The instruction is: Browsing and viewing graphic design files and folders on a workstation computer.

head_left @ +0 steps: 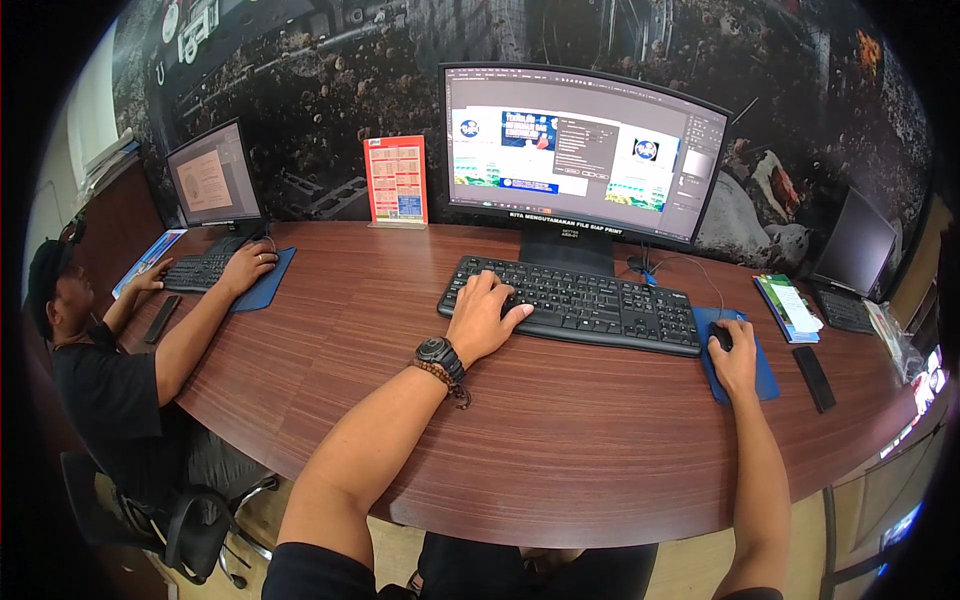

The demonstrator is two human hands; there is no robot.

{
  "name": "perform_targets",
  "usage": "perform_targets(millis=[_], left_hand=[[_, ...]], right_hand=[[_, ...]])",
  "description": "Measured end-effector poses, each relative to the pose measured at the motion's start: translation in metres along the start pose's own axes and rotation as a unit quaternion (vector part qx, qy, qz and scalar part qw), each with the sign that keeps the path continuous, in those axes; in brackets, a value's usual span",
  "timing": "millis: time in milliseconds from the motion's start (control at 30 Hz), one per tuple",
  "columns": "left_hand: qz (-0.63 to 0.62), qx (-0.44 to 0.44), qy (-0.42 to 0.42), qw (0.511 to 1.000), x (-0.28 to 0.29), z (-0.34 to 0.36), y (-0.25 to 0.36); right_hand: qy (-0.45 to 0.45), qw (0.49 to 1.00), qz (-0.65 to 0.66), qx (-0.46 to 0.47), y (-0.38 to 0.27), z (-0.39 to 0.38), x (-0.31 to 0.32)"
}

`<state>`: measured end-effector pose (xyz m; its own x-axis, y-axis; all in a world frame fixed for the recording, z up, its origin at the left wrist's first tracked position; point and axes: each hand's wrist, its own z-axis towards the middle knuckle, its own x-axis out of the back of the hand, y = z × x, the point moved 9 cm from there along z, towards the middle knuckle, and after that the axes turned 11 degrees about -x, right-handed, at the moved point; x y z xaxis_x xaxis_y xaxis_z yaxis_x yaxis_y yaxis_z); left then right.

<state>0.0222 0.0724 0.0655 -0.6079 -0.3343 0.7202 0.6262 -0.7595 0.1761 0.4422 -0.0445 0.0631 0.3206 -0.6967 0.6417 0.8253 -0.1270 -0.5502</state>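
Note:
My left hand (483, 317) lies over the left end of a black keyboard (600, 298), fingers spread on its keys and thumb out to the right. A dark watch (437, 351) and a beaded bracelet (433, 374) circle that wrist. Off the keyboard's right end, my right hand (735, 357) is curled over a black computer mouse (719, 336), which rests on a blue mouse pad (764, 378). Behind the keyboard stands a monitor (583, 140), lit with a design program, colourful banner artwork and a small grey dialog box.
At the left a co-worker (110, 360) in black sits at another keyboard (197, 272) and monitor (214, 178). A red-and-white calendar card (397, 180) stands between the screens. Right of my mouse pad lie a black phone (814, 379), a booklet (786, 307) and a laptop (856, 240).

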Motion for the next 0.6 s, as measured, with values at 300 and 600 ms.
perform_targets(millis=[300,600], left_hand=[[0.001,-0.006,0.009,1.0,0.0,0.0,0.001],[0.003,-0.004,0.008,1.0,0.0,0.002,0.002]], right_hand=[[-0.015,1.0,0.005,-0.018,0.001,-0.001,-0.001],[-0.009,0.98,-0.135,0.143,-0.057,-0.013,-0.015]])
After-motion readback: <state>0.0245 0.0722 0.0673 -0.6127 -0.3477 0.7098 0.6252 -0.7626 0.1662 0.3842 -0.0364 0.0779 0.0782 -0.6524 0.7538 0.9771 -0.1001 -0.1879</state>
